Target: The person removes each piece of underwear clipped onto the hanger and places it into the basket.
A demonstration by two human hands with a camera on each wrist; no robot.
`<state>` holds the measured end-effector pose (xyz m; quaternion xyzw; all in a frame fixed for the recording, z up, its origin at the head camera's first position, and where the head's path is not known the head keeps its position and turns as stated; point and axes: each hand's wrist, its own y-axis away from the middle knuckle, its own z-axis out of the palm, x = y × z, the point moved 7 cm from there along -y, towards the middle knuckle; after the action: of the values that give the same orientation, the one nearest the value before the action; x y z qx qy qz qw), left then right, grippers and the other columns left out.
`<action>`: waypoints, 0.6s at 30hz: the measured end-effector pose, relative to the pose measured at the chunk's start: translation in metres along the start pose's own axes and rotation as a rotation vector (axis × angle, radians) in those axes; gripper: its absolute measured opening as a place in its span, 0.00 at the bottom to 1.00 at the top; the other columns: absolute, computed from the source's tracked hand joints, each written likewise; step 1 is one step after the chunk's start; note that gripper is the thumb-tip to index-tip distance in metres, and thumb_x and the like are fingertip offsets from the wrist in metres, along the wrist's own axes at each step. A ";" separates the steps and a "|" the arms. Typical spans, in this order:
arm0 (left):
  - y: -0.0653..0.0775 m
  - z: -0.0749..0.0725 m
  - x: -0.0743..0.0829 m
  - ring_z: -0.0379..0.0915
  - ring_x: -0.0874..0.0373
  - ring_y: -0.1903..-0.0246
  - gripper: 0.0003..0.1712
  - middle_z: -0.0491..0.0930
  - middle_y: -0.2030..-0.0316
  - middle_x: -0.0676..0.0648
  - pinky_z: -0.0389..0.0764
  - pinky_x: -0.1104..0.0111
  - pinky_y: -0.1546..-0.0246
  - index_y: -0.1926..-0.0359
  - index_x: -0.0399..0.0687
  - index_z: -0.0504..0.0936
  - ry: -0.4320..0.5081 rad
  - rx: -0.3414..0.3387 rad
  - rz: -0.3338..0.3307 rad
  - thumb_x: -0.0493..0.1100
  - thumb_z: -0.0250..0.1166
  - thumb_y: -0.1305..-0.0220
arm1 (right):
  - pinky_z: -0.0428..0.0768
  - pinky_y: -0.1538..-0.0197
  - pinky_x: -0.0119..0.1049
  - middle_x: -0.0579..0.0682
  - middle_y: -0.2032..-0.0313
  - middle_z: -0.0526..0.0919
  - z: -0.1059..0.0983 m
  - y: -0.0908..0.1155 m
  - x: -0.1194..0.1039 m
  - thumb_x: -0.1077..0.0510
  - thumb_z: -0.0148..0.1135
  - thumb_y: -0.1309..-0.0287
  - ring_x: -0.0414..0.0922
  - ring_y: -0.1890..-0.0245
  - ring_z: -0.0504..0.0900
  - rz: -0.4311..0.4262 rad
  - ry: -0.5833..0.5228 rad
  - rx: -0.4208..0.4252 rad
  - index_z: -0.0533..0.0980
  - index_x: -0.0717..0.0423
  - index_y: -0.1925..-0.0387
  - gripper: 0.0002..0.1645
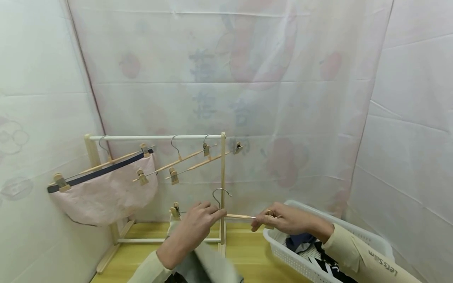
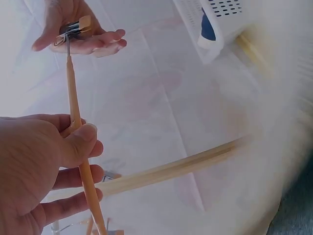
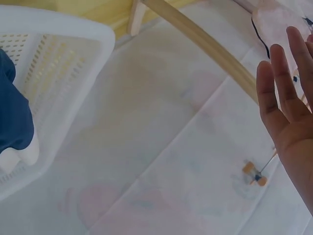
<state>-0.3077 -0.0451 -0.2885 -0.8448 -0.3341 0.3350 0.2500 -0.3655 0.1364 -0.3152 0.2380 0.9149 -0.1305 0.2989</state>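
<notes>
A wooden clip hanger (image 1: 238, 216) with a metal hook is held by my left hand (image 1: 199, 224), its thumb and fingers pinching the bar. At the bar's left end a clip (image 1: 175, 211) touches the top of a pale grey garment (image 1: 216, 263), which hangs blurred below with a dark part. My right hand (image 1: 286, 218) is at the bar's right end, around the other clip (image 2: 78, 27). In the right wrist view its fingers (image 3: 281, 73) are straight and spread. The left wrist view shows that clip in front of the right palm, with no cloth in it.
A wooden rack (image 1: 223, 169) with a white rail stands at left. It carries a pink garment (image 1: 109, 192) with a dark waistband and bare clip hangers (image 1: 180, 159). A white basket (image 1: 293, 261) at right contains dark and blue clothes. Pale curtains (image 1: 283, 98) enclose the yellow table (image 1: 247, 247).
</notes>
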 end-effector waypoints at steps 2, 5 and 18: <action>0.000 0.002 0.002 0.72 0.65 0.72 0.22 0.83 0.69 0.59 0.74 0.74 0.71 0.56 0.59 0.80 -0.007 -0.011 0.008 0.33 0.65 0.52 | 0.78 0.56 0.30 0.39 0.58 0.83 -0.002 0.001 0.002 0.48 0.38 0.33 0.37 0.55 0.80 0.022 0.005 0.008 0.78 0.38 0.56 0.19; 0.000 0.003 0.004 0.72 0.65 0.72 0.21 0.82 0.68 0.59 0.75 0.74 0.72 0.56 0.58 0.79 -0.014 -0.023 0.019 0.34 0.66 0.52 | 0.78 0.58 0.31 0.39 0.58 0.82 -0.006 0.003 0.006 0.46 0.39 0.34 0.35 0.58 0.80 0.079 0.003 0.036 0.76 0.37 0.56 0.17; -0.004 0.011 0.005 0.70 0.64 0.74 0.20 0.81 0.69 0.60 0.73 0.73 0.76 0.56 0.59 0.74 -0.069 -0.064 -0.002 0.36 0.65 0.49 | 0.76 0.55 0.36 0.35 0.53 0.76 -0.048 0.003 -0.019 0.39 0.49 0.42 0.34 0.54 0.76 0.125 0.307 0.434 0.66 0.36 0.47 0.21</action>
<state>-0.3146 -0.0369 -0.2955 -0.8400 -0.3538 0.3528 0.2113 -0.3738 0.1503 -0.2663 0.3697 0.8836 -0.2672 0.1062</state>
